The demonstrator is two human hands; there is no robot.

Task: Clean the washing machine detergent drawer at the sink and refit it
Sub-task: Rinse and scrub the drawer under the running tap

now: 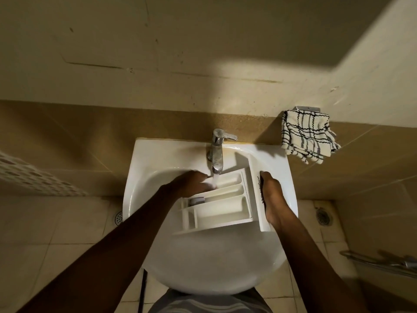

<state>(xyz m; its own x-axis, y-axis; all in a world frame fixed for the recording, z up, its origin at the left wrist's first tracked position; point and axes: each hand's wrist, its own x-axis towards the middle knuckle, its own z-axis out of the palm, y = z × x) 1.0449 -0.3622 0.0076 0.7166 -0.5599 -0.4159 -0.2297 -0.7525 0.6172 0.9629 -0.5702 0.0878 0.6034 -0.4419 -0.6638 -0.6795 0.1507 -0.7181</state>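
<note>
Tap (pixel 216 152) overhangs the drawer (pixel 225 208), checked towel (pixel 306 136) hanging right of the sink (pixel 203 279).

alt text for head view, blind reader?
A white detergent drawer is held in a white sink under a running tap: the right hand grips its front panel, the left hand reaches into a compartment under the stream. A checked towel hangs at right.

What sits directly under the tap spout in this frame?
The running water falls onto the left hand, which reaches into the detergent drawer over the sink. The hand covers that end of the compartment, so its state is hidden.
</note>
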